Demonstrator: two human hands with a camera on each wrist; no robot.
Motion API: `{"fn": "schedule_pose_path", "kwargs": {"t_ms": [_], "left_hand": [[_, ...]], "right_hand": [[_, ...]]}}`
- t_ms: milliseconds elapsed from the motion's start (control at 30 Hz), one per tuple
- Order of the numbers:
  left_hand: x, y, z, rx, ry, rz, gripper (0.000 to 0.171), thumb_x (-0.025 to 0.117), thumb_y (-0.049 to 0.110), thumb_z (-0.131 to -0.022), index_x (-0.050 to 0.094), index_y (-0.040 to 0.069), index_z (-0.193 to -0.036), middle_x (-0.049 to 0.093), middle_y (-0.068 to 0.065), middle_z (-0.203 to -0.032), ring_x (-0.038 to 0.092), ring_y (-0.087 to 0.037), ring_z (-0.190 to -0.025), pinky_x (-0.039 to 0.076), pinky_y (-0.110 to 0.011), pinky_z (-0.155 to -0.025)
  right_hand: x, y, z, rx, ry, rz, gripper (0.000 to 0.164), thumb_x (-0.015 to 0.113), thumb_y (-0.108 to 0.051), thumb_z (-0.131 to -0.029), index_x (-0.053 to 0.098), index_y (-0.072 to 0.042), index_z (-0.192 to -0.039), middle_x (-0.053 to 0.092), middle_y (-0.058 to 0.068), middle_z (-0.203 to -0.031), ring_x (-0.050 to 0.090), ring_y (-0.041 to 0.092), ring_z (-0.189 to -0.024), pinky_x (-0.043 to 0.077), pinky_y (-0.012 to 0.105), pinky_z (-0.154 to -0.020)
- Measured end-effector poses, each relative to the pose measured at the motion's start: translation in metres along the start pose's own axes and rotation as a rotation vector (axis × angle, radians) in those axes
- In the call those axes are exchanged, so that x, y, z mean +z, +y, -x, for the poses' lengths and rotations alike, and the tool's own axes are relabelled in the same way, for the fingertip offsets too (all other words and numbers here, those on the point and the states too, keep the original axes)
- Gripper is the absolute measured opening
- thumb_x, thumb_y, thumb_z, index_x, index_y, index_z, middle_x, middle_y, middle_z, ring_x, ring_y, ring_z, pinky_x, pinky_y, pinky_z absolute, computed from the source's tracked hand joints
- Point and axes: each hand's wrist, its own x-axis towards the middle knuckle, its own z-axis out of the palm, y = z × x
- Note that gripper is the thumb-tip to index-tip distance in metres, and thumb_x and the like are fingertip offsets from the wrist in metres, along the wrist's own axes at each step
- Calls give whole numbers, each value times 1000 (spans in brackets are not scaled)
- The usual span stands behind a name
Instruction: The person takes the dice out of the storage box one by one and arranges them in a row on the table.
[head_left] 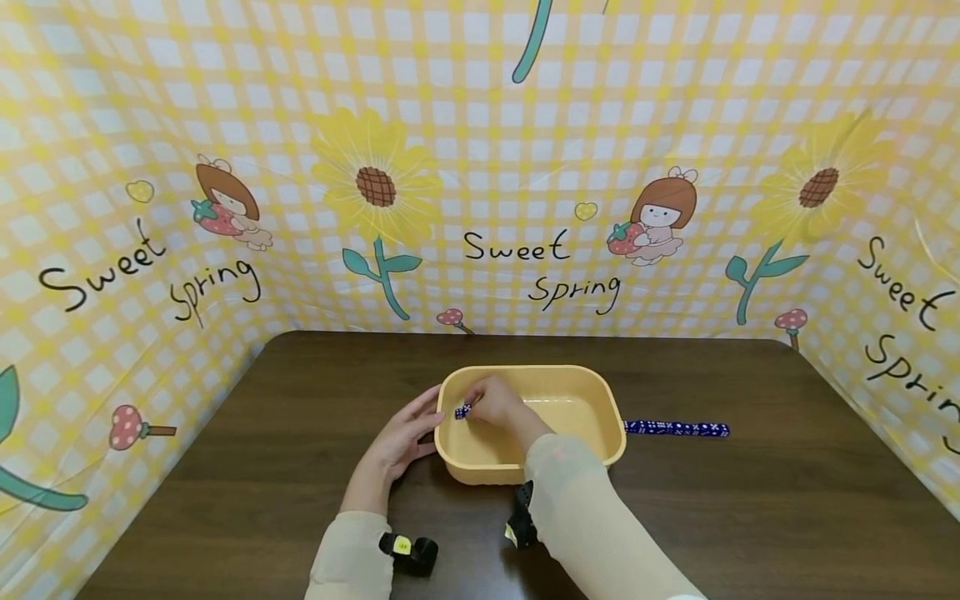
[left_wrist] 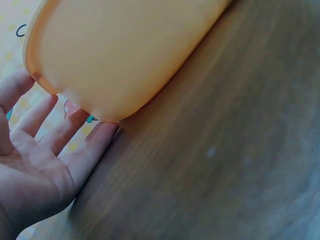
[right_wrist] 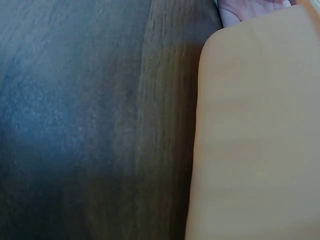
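Note:
A yellow plastic basin (head_left: 555,373) stands on the dark wooden table. My left hand (head_left: 405,433) rests against its left end, fingers extended along the outer wall; the left wrist view shows those fingertips (left_wrist: 107,129) at the basin's side. Inside the basin, at its left end, my right hand (head_left: 497,402) pinches small blue dice (head_left: 462,412) with white dots; its fingers partly cover them. In the right wrist view the basin's outer wall (right_wrist: 260,130) hides my right hand, and part of the left hand (right_wrist: 250,9) shows beyond it.
A straight row of blue dice with white dots (head_left: 677,428) lies on the table (head_left: 750,500), running right from the basin's right end. A yellow checked cloth (head_left: 510,167) with printed flowers and figures hangs behind the table and along both sides.

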Motion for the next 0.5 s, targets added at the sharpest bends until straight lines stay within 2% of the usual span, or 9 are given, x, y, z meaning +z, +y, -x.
{"fn": "schedule_pose_path", "kwargs": {"t_ms": [67, 267, 500], "left_hand": [[0, 0, 0, 3, -3, -4, 51, 49, 6, -86, 32, 14, -134, 32, -12, -134, 35, -30, -115, 40, -44, -77], [0, 0, 1, 6, -1, -14, 52, 49, 7, -86, 31, 13, -134, 31, -13, -135, 37, -30, -114, 40, -44, -77], [0, 0, 1, 2, -4, 4, 53, 51, 7, -85, 32, 14, -134, 31, -13, -134, 37, -30, -114, 40, -43, -77]], "right_hand": [[3, 7, -5, 6, -7, 8, 12, 67, 3, -65, 65, 1, -76, 57, 1, -63, 46, 10, -55, 38, 19, -52], [2, 5, -3, 14, -11, -11, 12, 67, 4, -65, 64, 2, -77, 56, 1, -62, 46, 9, -53, 38, 20, -49], [-1, 3, -3, 17, -51, -119, 15, 64, 6, -66, 64, 4, -81, 56, 4, -58, 46, 10, -47, 37, 20, -44]]}}
